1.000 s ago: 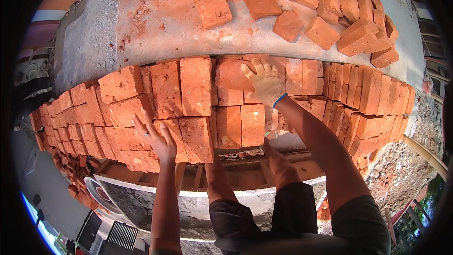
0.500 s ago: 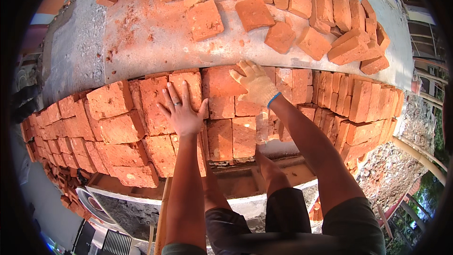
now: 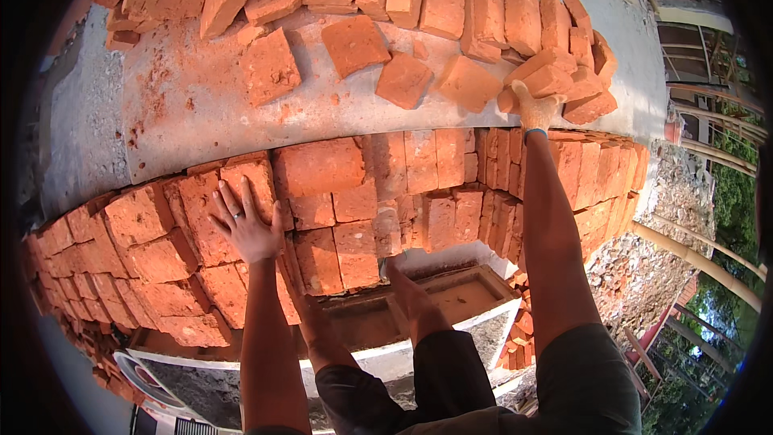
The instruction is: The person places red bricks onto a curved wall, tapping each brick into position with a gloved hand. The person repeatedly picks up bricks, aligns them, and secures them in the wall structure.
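Observation:
My bare left hand (image 3: 248, 225), a ring on one finger, lies flat with spread fingers on an upright brick (image 3: 201, 208) in the stacked row. My right hand (image 3: 535, 108), in a pale yellow work glove with a blue cuff, is stretched far out to the loose bricks. Its fingers are apart at the near side of an orange brick (image 3: 547, 76), and I cannot tell whether they touch it. Between my hands, a wide brick (image 3: 319, 166) lies flat on top of the stack.
Beyond the stack, a grey concrete slab (image 3: 217, 129) bears loose bricks and red crumbs. Several bricks lean in a row (image 3: 491, 8) at the far side. My legs stand behind the stack, next to a trough-like ledge (image 3: 451, 302). Bamboo poles (image 3: 700, 266) jut out at the right.
My right hand has left the wide brick on the stack and reached away to the right, to the loose bricks. My left hand stays on the stack while the view has shifted right.

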Demonstrator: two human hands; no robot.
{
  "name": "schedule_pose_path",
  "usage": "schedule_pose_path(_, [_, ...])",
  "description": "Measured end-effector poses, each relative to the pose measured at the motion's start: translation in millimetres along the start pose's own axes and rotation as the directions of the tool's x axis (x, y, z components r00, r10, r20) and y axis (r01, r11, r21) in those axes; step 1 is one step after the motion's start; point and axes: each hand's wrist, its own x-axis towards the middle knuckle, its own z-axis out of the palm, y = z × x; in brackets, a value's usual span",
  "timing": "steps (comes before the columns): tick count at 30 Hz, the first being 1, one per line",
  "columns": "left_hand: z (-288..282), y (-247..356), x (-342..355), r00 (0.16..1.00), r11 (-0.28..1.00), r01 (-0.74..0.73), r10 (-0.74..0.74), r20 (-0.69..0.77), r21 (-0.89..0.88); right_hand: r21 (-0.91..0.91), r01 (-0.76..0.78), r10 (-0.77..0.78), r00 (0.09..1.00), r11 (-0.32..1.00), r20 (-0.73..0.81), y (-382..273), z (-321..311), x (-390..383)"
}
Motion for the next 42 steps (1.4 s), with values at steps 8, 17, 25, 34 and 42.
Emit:
schedule_pose_path(8, [3,-3,-1,0.996,0.999,0.028,-0.031,0.087,0.031,0.175,-0.055,0.05,0.998,0.983,0.034,20,-3,14])
schedule_pose_path(17, [1,-2,-2,0.998,0.999,0.018,-0.02,0.06,0.031,0.165,0.49,-0.513,0.764,0.856,0.392,-9,-124,-195])
schedule_pose_path(25, [6,-7,-4,1.0,0.999,-0.011,0.012,0.022,-0.05,0.169,0.864,-0.558,0.146,0.474,0.817,-91,-45,-401])
schedule_pose_path(34, [-3,-5,1,0.983,1.0,0.029,-0.029,0.184,0.003,0.131,0.939,-0.854,0.222,0.317,0.47,-44,21,-429])
schedule_pose_path(42, [7,-6,-3,0.999,0.999,-0.021,0.022,0.027,-0.033,0.1,0.897,-0.755,0.298,0.431,0.583,-45,21,-435])
